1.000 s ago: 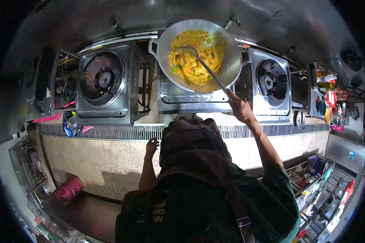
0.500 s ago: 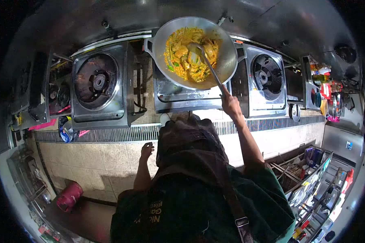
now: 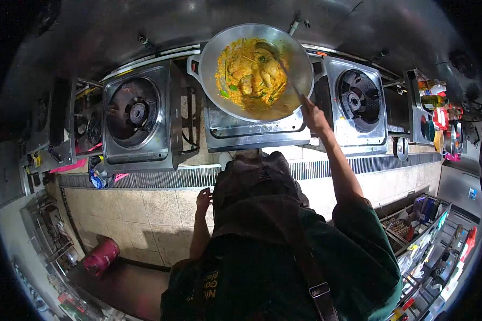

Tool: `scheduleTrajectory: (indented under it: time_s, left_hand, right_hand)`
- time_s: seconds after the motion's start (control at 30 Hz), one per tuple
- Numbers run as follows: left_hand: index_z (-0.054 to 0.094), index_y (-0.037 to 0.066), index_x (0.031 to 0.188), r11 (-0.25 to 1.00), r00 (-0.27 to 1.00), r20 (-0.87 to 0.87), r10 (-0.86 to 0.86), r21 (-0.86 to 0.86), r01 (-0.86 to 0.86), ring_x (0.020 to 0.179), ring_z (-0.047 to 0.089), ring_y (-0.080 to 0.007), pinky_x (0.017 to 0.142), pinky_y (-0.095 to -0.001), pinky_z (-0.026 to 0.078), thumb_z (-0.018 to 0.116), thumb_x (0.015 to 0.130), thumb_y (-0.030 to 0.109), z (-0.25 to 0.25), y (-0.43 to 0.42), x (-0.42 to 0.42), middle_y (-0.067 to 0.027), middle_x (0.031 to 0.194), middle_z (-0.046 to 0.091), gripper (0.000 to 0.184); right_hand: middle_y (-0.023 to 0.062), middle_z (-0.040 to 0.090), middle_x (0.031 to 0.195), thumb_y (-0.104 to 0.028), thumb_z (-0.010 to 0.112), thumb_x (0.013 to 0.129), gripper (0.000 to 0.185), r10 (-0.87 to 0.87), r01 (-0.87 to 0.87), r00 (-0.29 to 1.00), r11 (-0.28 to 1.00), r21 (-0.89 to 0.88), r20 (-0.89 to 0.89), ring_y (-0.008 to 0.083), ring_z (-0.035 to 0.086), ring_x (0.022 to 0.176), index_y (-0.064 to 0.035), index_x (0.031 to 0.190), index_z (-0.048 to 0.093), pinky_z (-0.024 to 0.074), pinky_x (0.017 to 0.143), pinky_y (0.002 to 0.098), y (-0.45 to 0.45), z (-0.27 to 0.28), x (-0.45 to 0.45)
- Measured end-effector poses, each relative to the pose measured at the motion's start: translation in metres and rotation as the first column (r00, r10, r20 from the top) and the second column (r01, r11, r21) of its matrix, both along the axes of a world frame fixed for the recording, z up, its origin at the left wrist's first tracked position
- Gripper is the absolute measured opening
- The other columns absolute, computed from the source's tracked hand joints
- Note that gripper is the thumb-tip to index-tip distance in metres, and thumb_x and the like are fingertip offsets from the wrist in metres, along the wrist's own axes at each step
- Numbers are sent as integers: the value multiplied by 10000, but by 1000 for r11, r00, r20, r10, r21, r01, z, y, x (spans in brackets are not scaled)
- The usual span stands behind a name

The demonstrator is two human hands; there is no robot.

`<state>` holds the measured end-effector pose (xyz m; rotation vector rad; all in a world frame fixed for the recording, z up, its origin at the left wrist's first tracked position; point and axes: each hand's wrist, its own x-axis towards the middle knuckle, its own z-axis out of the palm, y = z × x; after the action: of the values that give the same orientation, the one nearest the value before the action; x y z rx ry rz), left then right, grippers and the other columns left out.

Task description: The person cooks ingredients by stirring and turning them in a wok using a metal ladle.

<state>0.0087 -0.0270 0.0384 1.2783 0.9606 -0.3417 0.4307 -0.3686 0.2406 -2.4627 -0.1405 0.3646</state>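
My right hand [image 3: 315, 116] is wrapped round the handle of a long metal ladle [image 3: 290, 80], whose head lies among the food at the upper right of the big wok. The two-handled metal wok [image 3: 301, 96] rests on the middle stove. Yellow-orange food [image 3: 246, 72] with chunky pieces and bits of green fills its bottom. Down at my left side hangs my left hand [image 3: 204, 199], away from the wok, fingers slightly curled and apart, with nothing seen in it.
Bare burners stand either side, the left stove [image 3: 135, 111] and the right stove [image 3: 353, 101]. A floor grate [image 3: 160, 177] runs below them. A pink-red cylinder [image 3: 102, 257] lies at lower left. Shelves with containers [image 3: 412, 230] are at lower right; bottles and packets [image 3: 436, 107] stand far right.
The ladle head has swung from the left of the wok, through its middle, to the upper right. The chunky pieces have shifted. My left hand still hangs low.
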Motion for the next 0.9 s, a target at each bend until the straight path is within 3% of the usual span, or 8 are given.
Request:
scheduleTrajectory:
  time_s: [0.07,0.13,0.2,0.27,0.47,0.5,0.6,0.9]
  left_hand:
    - [569,108,1160,999,999,-31,45,-7,-45,661,580,-87,504,-247,418,580,892,331,3,-13,-8,-36,813,644,349]
    - [579,99,1147,999,1000,-2,8,53,-8,617,541,-75,492,-237,412,591,886,300,-1,-22,-16,-34,794,640,330]
    - [597,109,1133,999,999,-18,40,33,-40,628,543,-85,506,-241,431,586,888,303,8,-30,-17,-25,794,640,313]
    - [599,113,1133,832,955,9,-295,494,253,680,569,-97,544,-250,461,577,895,318,19,-34,-17,-28,812,649,315]
    - [610,91,1121,985,984,-26,174,-4,-174,742,603,-136,613,-286,491,574,895,294,-5,-45,-15,-60,871,659,307]
    - [611,87,1124,990,995,-45,93,111,-88,755,605,-144,640,-288,491,577,893,283,-11,-46,-13,-66,885,658,305]
    - [608,85,1138,988,997,-57,51,150,-42,785,606,-157,701,-280,482,576,893,267,-10,-51,-2,-71,911,657,307]
    - [558,75,1191,990,994,-111,-20,139,35,750,588,-113,663,-263,474,544,917,305,41,-54,40,-62,886,642,357]
  right_hand:
    - [47,586,671,-256,478,915,496,131,-59,951,966,250,-281,167,532,447,-145,1385,365,441,412,305,4,-1,-4]
    - [-31,439,576,-270,487,919,518,356,173,769,683,709,-531,49,353,386,-147,1402,344,305,323,219,-18,-11,2]
    - [-3,497,597,-241,475,927,501,341,-94,755,901,424,-559,77,422,443,-103,1392,350,372,393,245,-30,-14,7]
    - [72,583,686,-217,475,929,484,395,-369,918,873,319,-21,136,533,578,-81,1379,359,470,548,289,-33,26,-21]
    - [169,539,1237,-136,457,915,427,508,-505,858,862,50,-84,358,558,1082,-121,1340,428,474,840,383,-93,40,-69]
    - [177,553,1213,-137,451,911,417,447,-396,886,867,303,-121,361,556,1082,-144,1328,448,470,861,386,-87,56,-74]
    - [220,607,1055,-190,422,925,415,343,-360,931,916,-178,-123,412,593,944,-211,1339,435,509,780,420,-133,-42,-94]
    - [255,613,797,-179,485,904,469,263,-265,964,962,-69,-47,414,618,788,-209,1361,385,475,675,501,-38,4,-30]
